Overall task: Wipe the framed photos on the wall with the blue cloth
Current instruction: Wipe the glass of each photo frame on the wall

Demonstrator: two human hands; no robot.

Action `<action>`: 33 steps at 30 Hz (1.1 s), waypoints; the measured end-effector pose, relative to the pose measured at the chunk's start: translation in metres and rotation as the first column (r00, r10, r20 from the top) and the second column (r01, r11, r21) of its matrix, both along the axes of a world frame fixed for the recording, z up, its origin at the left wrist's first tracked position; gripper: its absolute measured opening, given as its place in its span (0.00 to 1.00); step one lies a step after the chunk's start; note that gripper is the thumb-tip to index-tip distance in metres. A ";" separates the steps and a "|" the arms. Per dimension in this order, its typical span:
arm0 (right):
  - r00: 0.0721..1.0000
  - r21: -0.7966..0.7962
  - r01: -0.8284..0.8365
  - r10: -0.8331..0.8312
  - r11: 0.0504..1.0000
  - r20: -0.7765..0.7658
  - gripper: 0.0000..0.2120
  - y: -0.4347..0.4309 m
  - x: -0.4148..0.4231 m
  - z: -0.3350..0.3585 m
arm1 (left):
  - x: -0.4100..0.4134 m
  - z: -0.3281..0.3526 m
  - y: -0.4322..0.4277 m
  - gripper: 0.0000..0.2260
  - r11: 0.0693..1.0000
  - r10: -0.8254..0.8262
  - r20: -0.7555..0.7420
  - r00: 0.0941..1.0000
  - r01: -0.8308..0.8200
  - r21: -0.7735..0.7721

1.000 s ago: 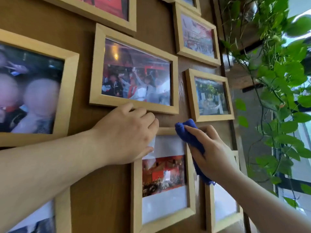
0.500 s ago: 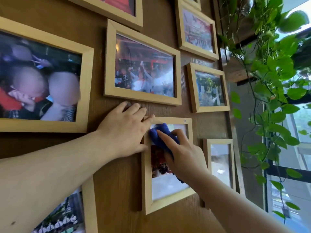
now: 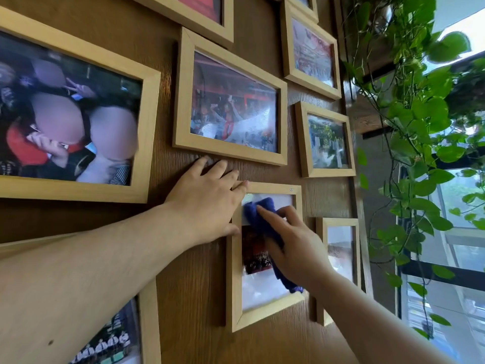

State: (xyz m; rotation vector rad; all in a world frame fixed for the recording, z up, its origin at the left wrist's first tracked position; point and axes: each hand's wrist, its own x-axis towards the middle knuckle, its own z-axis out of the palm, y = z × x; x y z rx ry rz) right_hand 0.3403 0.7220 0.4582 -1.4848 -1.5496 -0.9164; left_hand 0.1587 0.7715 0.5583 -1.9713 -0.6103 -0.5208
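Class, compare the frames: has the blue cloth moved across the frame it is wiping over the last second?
Yes. The blue cloth has moved from that portrait frame's right edge leftward onto its glass, near the upper-left corner.

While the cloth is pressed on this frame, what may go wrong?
The right hand rubs the blue cloth on the portrait frame; only the left hand steadies its upper left corner, so hard pressure might tilt it. The small frame hangs close beside and the wrist might knock it.
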 end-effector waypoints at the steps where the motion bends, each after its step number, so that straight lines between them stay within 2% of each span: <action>1: 0.999 0.002 0.014 -0.014 1.000 0.052 0.25 0.000 -0.003 -0.001 | 0.000 0.000 0.001 0.40 1.000 -0.002 0.000 1.000 0.002 0.003; 3: 0.992 0.007 0.095 -0.095 0.995 0.082 0.25 0.000 0.004 -0.005 | -0.001 -0.001 0.002 0.40 1.000 -0.011 0.000 1.000 0.011 0.004; 7: 0.968 -0.017 0.240 -0.241 0.971 -0.064 0.25 -0.004 0.038 -0.025 | -0.001 -0.001 0.003 0.40 1.000 -0.014 0.002 1.000 0.014 -0.001; 10: 0.956 -0.050 0.276 -0.279 0.960 -0.085 0.24 -0.007 0.045 -0.035 | -0.001 -0.002 0.004 0.40 1.000 -0.012 0.002 1.000 0.012 -0.006; 16: 0.992 -0.096 0.094 -0.085 0.991 0.093 0.24 -0.010 0.003 -0.031 | 0.000 -0.002 0.001 0.39 1.000 -0.003 0.012 1.000 0.003 -0.004; 19: 0.976 -0.086 0.155 -0.139 0.984 0.166 0.24 -0.012 0.008 -0.033 | -0.001 -0.003 0.000 0.39 1.000 -0.002 0.011 1.000 0.002 0.003; 23: 0.955 -0.082 0.289 -0.282 0.954 0.088 0.23 -0.018 0.038 -0.043 | -0.001 -0.003 0.001 0.39 1.000 0.004 0.005 1.000 -0.004 -0.006; 25: 0.949 -0.100 0.311 -0.303 0.945 0.084 0.23 -0.022 0.043 -0.050 | -0.001 -0.003 0.001 0.39 1.000 0.006 0.005 1.000 -0.006 -0.008; 27: 0.957 -0.128 0.272 -0.255 0.954 0.136 0.24 -0.025 0.034 -0.057 | -0.001 -0.002 0.002 0.39 1.000 0.013 0.003 1.000 -0.013 0.002; 30: 0.945 -0.219 0.208 -0.138 0.953 0.296 0.24 -0.026 0.011 -0.071 | -0.002 -0.003 0.000 0.39 1.000 0.022 -0.001 1.000 -0.022 -0.006; 33: 0.920 -0.266 0.205 -0.093 0.942 0.380 0.23 -0.028 0.005 -0.079 | -0.002 -0.003 -0.001 0.39 1.000 0.025 0.007 1.000 -0.025 -0.002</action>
